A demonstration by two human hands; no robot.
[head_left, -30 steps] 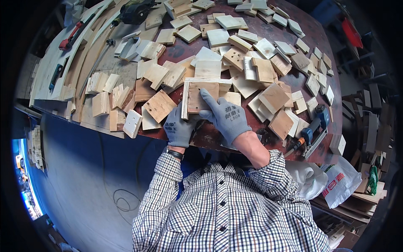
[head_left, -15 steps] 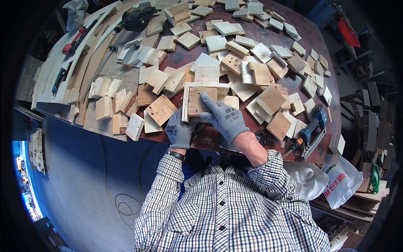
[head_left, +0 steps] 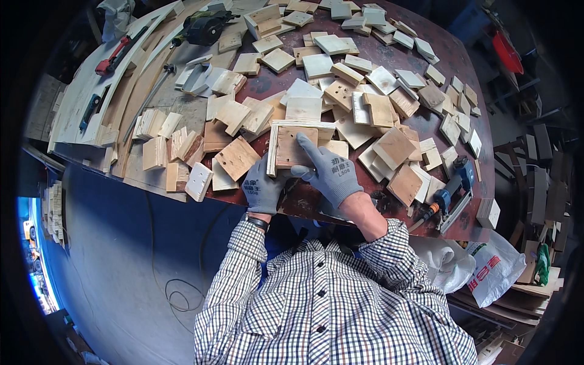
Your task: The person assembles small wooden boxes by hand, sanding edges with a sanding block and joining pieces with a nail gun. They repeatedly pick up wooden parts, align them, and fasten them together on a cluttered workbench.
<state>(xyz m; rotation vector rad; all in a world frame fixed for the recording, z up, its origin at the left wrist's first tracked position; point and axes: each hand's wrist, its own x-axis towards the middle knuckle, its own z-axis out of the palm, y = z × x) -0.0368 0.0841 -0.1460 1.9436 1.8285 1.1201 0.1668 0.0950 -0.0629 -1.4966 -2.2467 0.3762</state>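
Note:
Near the table's front edge I hold a square wooden block (head_left: 296, 146), with light plywood strips (head_left: 302, 125) running along its far and left sides in an L. My left hand (head_left: 263, 189), in a grey glove, closes around the lower left corner; most of its fingers are hidden beneath the wood. My right hand (head_left: 330, 174), gloved too, grips the block's near right side. Its index finger lies across the top face and the thumb is at the near edge. Right behind the strips sits a pale board piece (head_left: 303, 109).
Loose wooden pieces (head_left: 389, 148) cover much of the dark red table (head_left: 265, 83). A blue nail gun (head_left: 457, 182) lies at the right edge. Far left are a black circular saw (head_left: 205, 27), a red tool (head_left: 114, 59) and long boards (head_left: 78, 75). White bags (head_left: 496, 267) hang at lower right.
My view has shifted slightly, so the table and pieces appear a little to the right. Both hands keep their hold on the block, the right index finger still on its top.

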